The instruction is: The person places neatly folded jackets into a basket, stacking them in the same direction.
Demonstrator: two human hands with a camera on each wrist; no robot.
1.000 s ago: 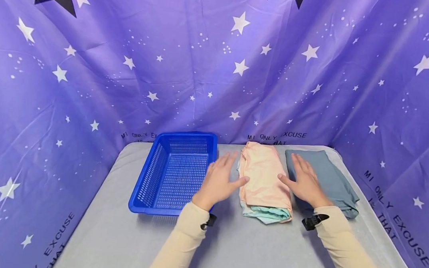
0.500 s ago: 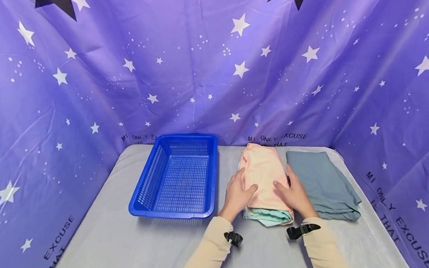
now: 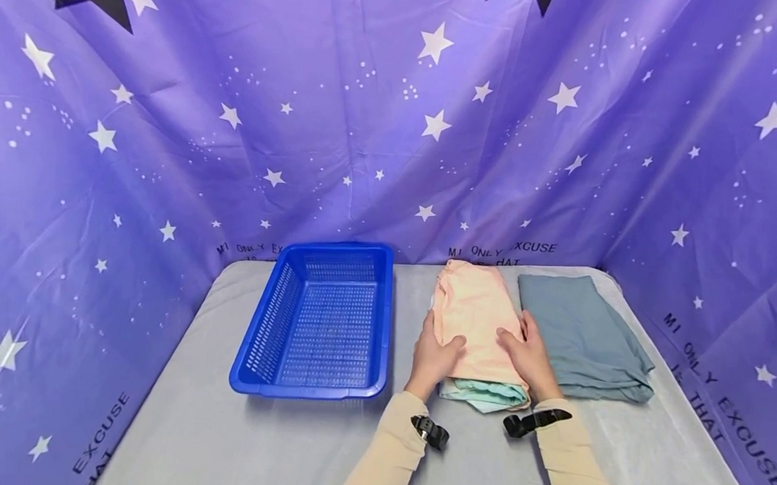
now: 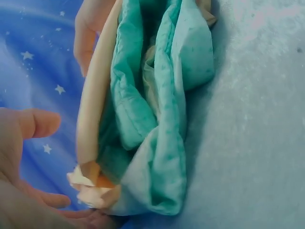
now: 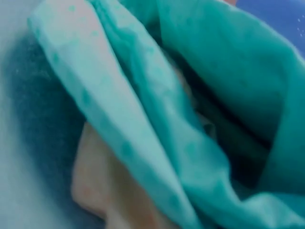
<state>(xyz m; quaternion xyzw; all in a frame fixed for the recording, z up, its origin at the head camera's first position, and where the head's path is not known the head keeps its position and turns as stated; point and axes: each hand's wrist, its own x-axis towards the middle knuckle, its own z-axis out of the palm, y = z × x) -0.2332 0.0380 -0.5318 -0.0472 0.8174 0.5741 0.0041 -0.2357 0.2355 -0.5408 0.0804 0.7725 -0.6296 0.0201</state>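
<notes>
A folded peach garment with mint-green layers showing at its near end lies right of centre on the table. My left hand grips its left side, thumb over the top and fingers at the lower edge. On the opposite side my right hand holds the right edge, its thumb also over the peach cloth. In the left wrist view the mint folds gape open, with the left fingers reaching to the bundle's edge. Mint cloth fills most of the right wrist view, which hides the right hand's fingers.
An empty blue plastic basket stands to the left. A folded grey-blue cloth lies just right of the right hand. The table has a grey cover, and a purple star-patterned curtain encloses its back and sides.
Both hands have come down from above and closed in on the peach garment's two sides. The left moved right, away from the basket; the right moved left, off the grey-blue cloth.
</notes>
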